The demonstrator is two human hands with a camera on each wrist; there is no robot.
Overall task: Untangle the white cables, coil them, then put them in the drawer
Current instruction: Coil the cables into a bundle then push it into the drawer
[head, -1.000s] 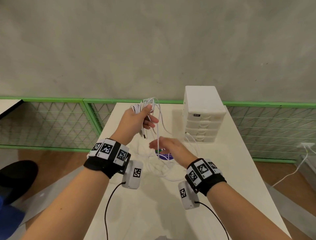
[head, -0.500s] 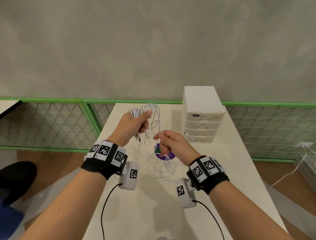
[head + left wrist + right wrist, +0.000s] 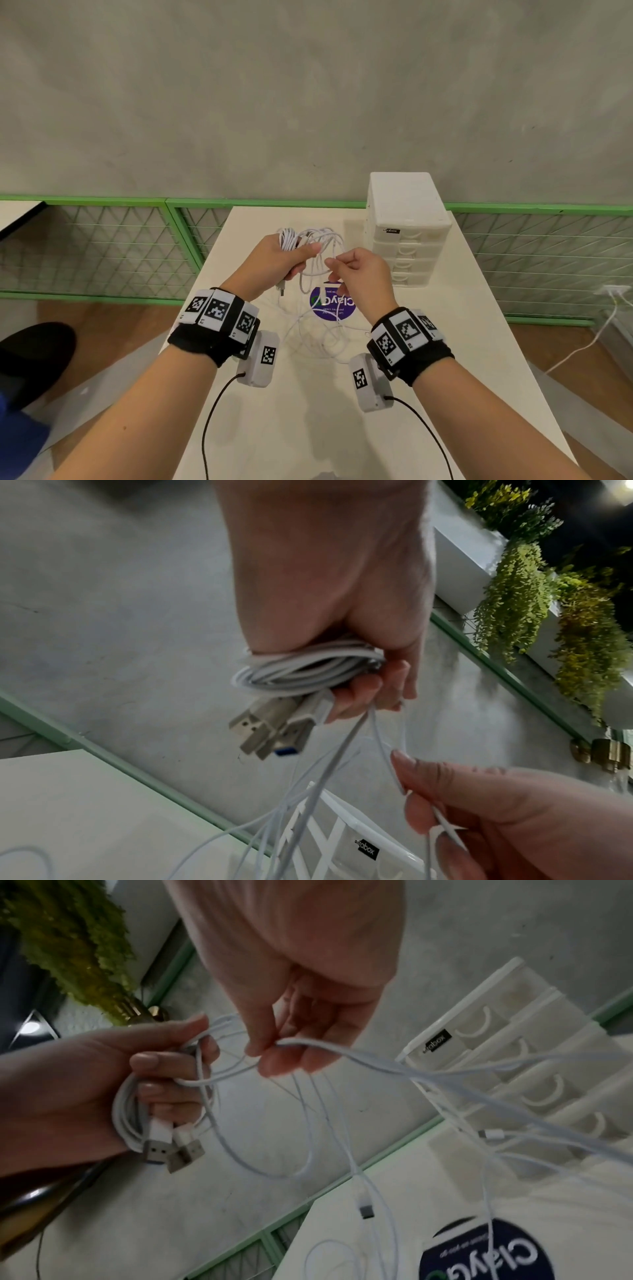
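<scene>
My left hand (image 3: pixel 287 258) grips a coiled bundle of white cables (image 3: pixel 291 240) above the table; the coil (image 3: pixel 301 669) and USB plugs (image 3: pixel 267 726) show under its fingers (image 3: pixel 164 1085). My right hand (image 3: pixel 356 270) pinches a white cable strand (image 3: pixel 342 1053) just right of the bundle, seen also as a right hand (image 3: pixel 479 818) in the left wrist view. Loose tangled white cable (image 3: pixel 325 339) hangs down onto the table (image 3: pixel 462 342). A white drawer unit (image 3: pixel 407 226) with all drawers shut stands behind the right hand.
A round purple sticker (image 3: pixel 334 305) lies on the table under the hanging cables. Green mesh railing (image 3: pixel 102 246) runs behind the table along a grey wall. A black shoe (image 3: pixel 34 356) is on the floor at left. A white wall cable (image 3: pixel 582 346) trails right.
My right hand rose from low over the sticker up to the bundle and now pinches a strand beside my left hand. The left hand kept its hold on the coil.
</scene>
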